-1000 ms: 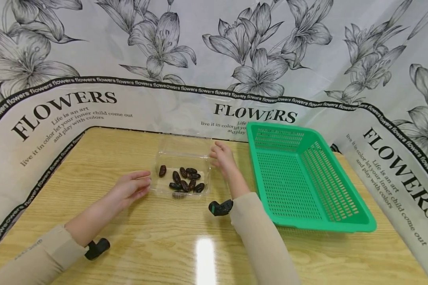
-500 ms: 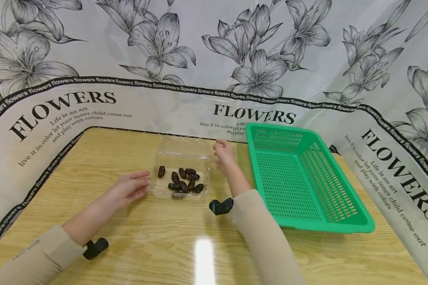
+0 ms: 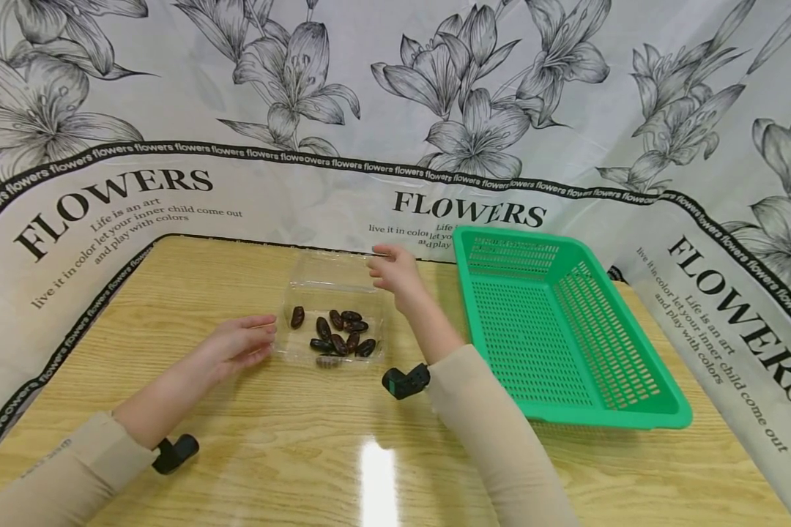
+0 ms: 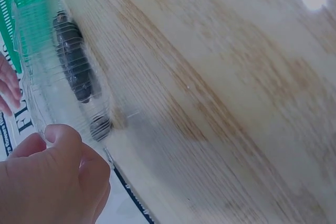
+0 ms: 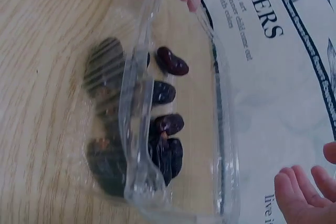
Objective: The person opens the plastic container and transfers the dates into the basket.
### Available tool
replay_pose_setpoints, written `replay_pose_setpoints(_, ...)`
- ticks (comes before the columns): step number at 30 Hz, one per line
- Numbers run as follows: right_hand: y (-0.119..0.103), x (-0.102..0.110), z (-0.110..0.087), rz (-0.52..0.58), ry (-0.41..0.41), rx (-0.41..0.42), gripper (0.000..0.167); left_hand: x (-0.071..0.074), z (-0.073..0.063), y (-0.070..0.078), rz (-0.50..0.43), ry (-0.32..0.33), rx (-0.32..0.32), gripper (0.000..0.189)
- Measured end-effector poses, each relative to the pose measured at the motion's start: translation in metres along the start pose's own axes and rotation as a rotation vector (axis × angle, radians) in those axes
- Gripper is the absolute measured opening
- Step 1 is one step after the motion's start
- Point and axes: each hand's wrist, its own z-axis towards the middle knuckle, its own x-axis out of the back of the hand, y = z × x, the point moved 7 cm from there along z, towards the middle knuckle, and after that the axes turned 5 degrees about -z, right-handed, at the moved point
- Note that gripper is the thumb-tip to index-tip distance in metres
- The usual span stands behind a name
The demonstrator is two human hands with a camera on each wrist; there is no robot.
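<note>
A transparent plastic clamshell container [image 3: 339, 286], lid opened toward the back, sits at the worktop's far side, holding dark dates [image 3: 339, 344]. The left hand [image 3: 237, 345] meets its left edge, that grip loose with fingers lightly parted; the right hand [image 3: 398, 277] is beside the lid's right edge, its grip apart and holding nothing. A gap separates container and green slatted basket [image 3: 606, 419], which spans the right side; a broad stretch of worktop [image 3: 290, 454] lies in front. The surface is pale wood-grain, with a bright reflection. Behind, a white lily-print cloth [image 3: 290, 201] reads "FLOWERS", "Life is an art" and "let your inner child come out and play with colors".
</note>
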Motion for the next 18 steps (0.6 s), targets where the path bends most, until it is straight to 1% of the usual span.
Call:
replay_pose_setpoints(2, -0.002, -0.010, -0.003, -0.003, -0.059, 0.008, 0.038, 0.001, 0.000, 0.000, 0.003, -0.001, -0.003, 0.058)
replay_pose_setpoints(5, -0.002, -0.026, -0.007, -0.029, -0.170, 0.010, 0.036, 0.001, 0.001, 0.000, 0.009, -0.007, -0.008, 0.059)
replay_pose_setpoints(7, 0.001, -0.035, -0.009, -0.062, -0.233, 0.007, 0.037, 0.001, 0.001, 0.000, 0.013, -0.011, -0.010, 0.059)
replay_pose_setpoints(9, 0.004, -0.045, -0.011, -0.093, -0.280, -0.002, 0.039, 0.001, 0.002, 0.000, 0.016, -0.014, -0.013, 0.059)
replay_pose_setpoints(14, 0.017, -0.063, -0.013, -0.107, -0.331, -0.032, 0.041, 0.002, 0.003, 0.000, 0.028, -0.026, -0.023, 0.059)
replay_pose_setpoints(18, 0.025, -0.074, -0.013, -0.090, -0.333, -0.046, 0.040, 0.002, 0.003, 0.000, 0.025, -0.033, -0.027, 0.059)
